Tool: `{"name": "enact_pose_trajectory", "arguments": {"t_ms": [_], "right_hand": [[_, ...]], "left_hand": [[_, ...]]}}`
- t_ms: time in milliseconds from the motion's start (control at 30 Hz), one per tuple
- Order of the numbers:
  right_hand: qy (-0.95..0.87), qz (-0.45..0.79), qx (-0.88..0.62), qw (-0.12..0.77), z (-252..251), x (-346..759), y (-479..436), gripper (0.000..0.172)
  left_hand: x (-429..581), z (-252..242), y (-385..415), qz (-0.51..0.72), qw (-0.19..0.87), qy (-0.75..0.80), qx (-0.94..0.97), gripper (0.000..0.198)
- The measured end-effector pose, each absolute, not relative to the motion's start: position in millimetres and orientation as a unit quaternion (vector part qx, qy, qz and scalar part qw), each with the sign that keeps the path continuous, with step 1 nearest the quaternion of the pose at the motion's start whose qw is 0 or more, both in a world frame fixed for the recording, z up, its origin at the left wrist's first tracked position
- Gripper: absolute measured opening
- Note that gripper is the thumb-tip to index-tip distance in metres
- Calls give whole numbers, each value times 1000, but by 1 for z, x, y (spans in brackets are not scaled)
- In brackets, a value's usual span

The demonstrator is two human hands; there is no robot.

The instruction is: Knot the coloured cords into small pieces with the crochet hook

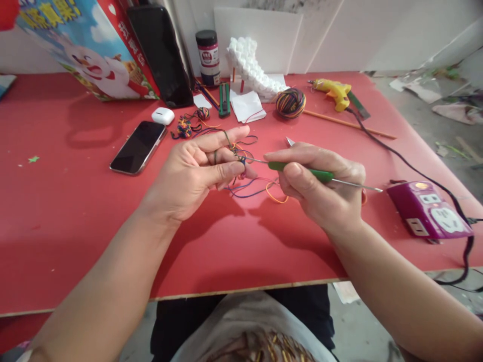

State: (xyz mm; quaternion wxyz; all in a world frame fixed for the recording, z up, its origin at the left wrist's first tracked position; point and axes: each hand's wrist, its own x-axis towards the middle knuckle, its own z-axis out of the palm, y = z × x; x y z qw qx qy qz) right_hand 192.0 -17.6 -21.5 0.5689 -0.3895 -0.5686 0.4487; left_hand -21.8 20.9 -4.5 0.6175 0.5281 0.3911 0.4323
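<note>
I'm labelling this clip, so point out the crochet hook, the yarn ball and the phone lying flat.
crochet hook (pixel 322 175), head view, on its green handle.
yarn ball (pixel 290 102), head view, its middle.
phone (pixel 138 147), head view, middle of its dark screen.

smartphone (pixel 138 147) | earbud case (pixel 163 116) just beside it | yellow glue gun (pixel 334 92) | purple power strip (pixel 430 208) | black-lidded jar (pixel 208 56) | red surface (pixel 75 211)
</note>
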Motion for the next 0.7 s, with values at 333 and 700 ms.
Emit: {"name": "enact_pose_trajectory", "arguments": {"t_ms": [333, 700], "right_hand": [[-556, 553, -331, 525, -9, 215, -7, 18], [-480, 654, -295, 505, -21, 196, -8, 30]], "left_hand": [[-33, -2, 28, 297, 702, 309, 569, 40], [-21, -6, 20, 325, 726, 291, 531, 33]]}}
